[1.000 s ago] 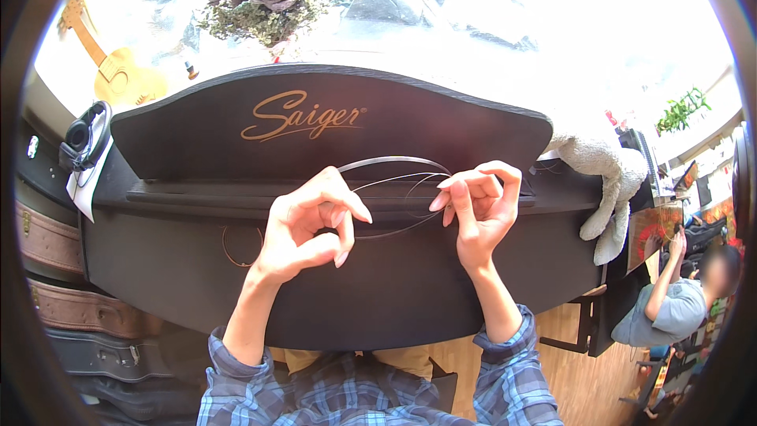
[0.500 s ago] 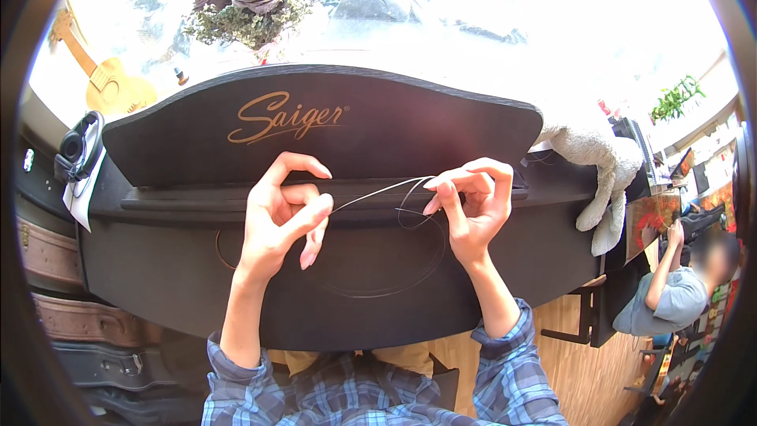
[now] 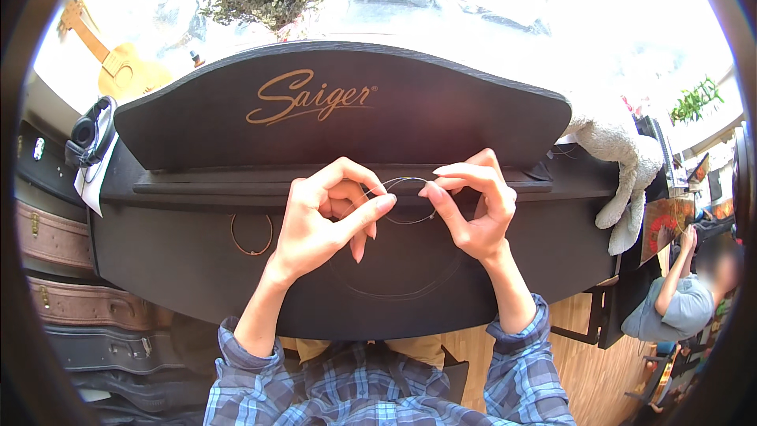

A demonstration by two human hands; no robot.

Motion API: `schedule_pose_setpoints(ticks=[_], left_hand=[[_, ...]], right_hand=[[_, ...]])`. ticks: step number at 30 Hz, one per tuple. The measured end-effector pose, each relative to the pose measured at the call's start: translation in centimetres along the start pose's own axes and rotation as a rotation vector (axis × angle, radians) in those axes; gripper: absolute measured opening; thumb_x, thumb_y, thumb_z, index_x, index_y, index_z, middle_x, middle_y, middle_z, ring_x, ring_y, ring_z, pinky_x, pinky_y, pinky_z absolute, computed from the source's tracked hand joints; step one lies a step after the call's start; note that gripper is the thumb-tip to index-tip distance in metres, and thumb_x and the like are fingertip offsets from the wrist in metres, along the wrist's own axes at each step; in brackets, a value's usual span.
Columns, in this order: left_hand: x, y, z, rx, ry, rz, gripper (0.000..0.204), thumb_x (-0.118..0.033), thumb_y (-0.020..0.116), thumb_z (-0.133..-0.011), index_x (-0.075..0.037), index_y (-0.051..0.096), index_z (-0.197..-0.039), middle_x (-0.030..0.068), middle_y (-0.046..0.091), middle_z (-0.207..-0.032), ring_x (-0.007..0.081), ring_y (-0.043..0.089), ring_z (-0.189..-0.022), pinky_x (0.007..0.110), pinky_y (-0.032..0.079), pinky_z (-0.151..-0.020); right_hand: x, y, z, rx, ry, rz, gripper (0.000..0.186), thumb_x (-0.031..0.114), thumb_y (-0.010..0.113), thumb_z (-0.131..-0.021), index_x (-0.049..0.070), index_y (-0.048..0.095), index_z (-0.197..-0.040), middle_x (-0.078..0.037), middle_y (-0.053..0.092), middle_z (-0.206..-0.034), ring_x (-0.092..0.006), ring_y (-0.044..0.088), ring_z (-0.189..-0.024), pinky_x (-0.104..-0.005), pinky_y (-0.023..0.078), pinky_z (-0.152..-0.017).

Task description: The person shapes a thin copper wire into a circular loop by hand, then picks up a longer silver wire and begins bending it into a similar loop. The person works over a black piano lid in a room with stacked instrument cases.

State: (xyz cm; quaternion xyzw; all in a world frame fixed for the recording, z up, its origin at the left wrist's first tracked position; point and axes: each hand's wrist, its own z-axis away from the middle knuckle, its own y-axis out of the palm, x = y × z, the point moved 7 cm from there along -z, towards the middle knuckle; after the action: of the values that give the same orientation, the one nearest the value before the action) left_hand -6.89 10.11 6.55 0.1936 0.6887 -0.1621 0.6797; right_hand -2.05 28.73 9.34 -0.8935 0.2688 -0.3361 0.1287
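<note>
My left hand (image 3: 327, 213) and my right hand (image 3: 477, 207) are raised close together over the black desk (image 3: 189, 256). A thin metal guitar string (image 3: 406, 180) arcs between their fingertips, with a small loop under it. Thumb and index finger of my left hand pinch it on one side. My right thumb and fingers pinch it on the other. A wide, faint curve of thin string (image 3: 394, 298) shows against the desk below; whether it joins the held piece, I cannot tell. A copper-coloured coiled string (image 3: 251, 253) lies left of my left hand.
A curved black board (image 3: 441, 102) with gold lettering rises behind my hands, a ledge at its foot. Headphones (image 3: 85, 132) lie at the left end, a grey plush toy (image 3: 631, 166) at the right. Instrument cases (image 3: 87, 300) stand lower left. Another person (image 3: 678, 300) sits at right.
My left hand has moved right, closer to my right hand, and the span of string between them is shorter. The copper-coloured coil, partly covered before, now shows whole. The view has shifted slightly.
</note>
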Motion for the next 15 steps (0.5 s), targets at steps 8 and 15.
schedule_pose_setpoints(ticks=[8, 15], left_hand=[[-0.4, -0.1, -0.1, -0.059, 0.163, -0.08, 0.011, -0.009, 0.063, -0.097, 0.002, 0.061, -0.099, 0.0083, 0.067, -0.067, 0.0119, 0.065, -0.053, 0.023, 0.05, -0.049], [-0.5, 0.0, 0.0, -0.062, 0.23, -0.144, 0.017, -0.011, 0.057, -0.101, 0.004, 0.064, -0.097, 0.0098, 0.067, -0.07, 0.0137, 0.066, -0.055, 0.023, 0.051, -0.052]], right_hand=[[-1.2, 1.7, 0.9, 0.081, 0.295, -0.196, 0.027, 0.0, 0.075, -0.084, 0.004, 0.069, -0.11, -0.004, 0.073, -0.076, -0.0092, 0.064, -0.055, -0.0207, 0.05, -0.052], [-1.4, 1.5, 0.5, 0.123, 0.349, -0.261, 0.01, -0.002, 0.071, -0.087, -0.002, 0.071, -0.097, -0.008, 0.07, -0.081, -0.0163, 0.073, -0.067, -0.0235, 0.056, -0.052]])
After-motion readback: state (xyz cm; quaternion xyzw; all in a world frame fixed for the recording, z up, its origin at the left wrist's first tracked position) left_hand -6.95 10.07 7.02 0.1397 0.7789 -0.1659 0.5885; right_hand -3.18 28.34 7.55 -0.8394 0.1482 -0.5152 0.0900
